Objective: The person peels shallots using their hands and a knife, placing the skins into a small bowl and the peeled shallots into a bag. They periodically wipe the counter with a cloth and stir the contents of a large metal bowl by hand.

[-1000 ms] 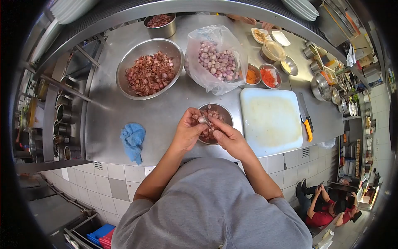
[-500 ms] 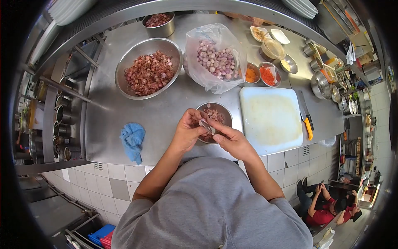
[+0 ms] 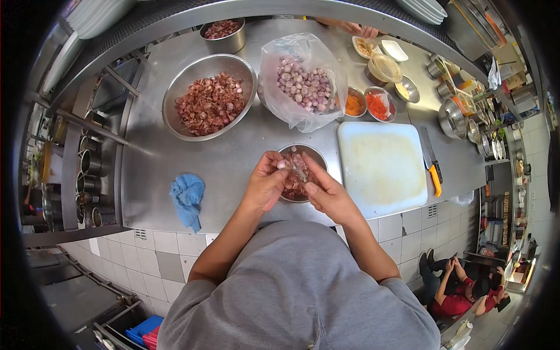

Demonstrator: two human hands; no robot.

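Pinkish shallot (image 3: 282,165) is pinched in the left hand (image 3: 263,182); the right hand (image 3: 328,191) holds a small blade (image 3: 300,172), both angled inward over a steel bowl (image 3: 319,157).

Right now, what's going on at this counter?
A person's left hand holds a shallot over a small metal bowl of reddish pieces; the right hand holds what looks like a small blade. Beyond that sit a plastic bag of shallots and a large bowl of more reddish pieces. The cutting board lies to the right, a knife beside it.
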